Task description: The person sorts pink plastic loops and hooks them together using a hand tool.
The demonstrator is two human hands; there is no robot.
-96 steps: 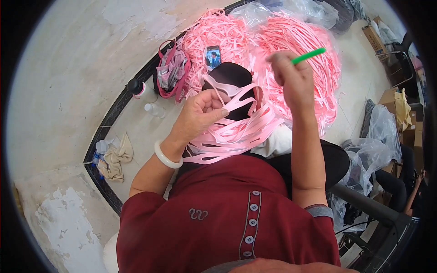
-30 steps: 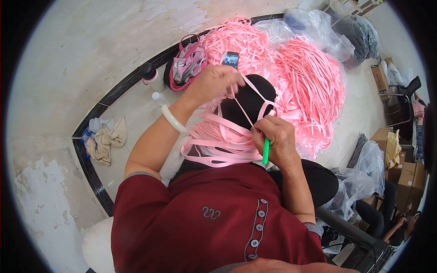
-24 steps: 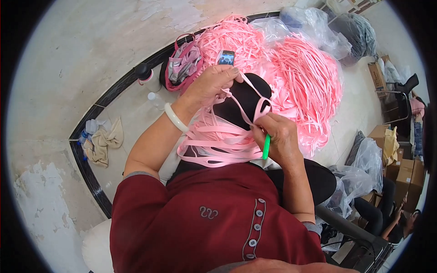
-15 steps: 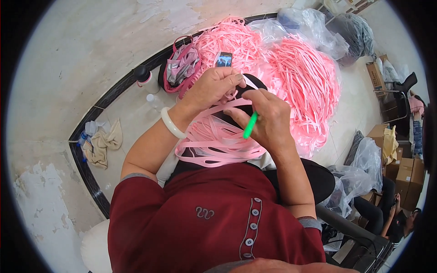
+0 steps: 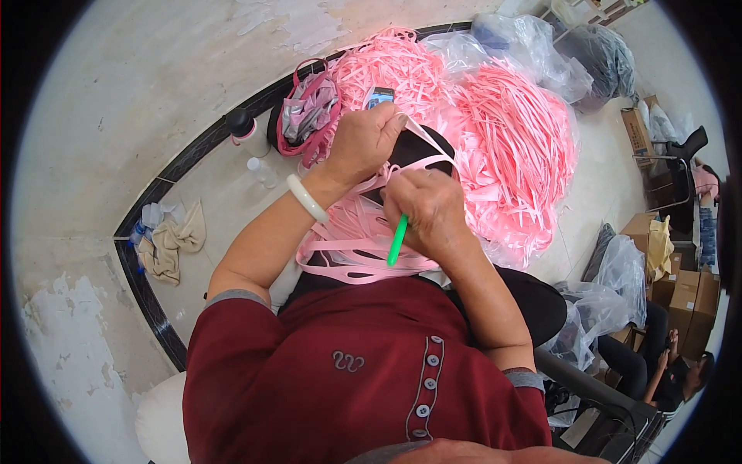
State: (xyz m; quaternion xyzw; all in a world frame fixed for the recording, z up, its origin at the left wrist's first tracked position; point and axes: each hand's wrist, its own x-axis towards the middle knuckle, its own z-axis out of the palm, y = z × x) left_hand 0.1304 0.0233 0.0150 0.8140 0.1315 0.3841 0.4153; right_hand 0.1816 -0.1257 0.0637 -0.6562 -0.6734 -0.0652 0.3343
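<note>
Left hand [image 5: 369, 143] pinching pink straps [image 5: 363, 247] looped over the lap, above a dark form [image 5: 413, 151]. Right hand [image 5: 429, 213] clenched around a green stick [image 5: 397, 240], touching the same straps. Heaped pink strips [image 5: 510, 147] just beyond on the desk [image 5: 209, 193].

Table [image 5: 224, 209] w/ pink strips [image 5: 510, 147], rag [image 5: 174, 243]
</note>
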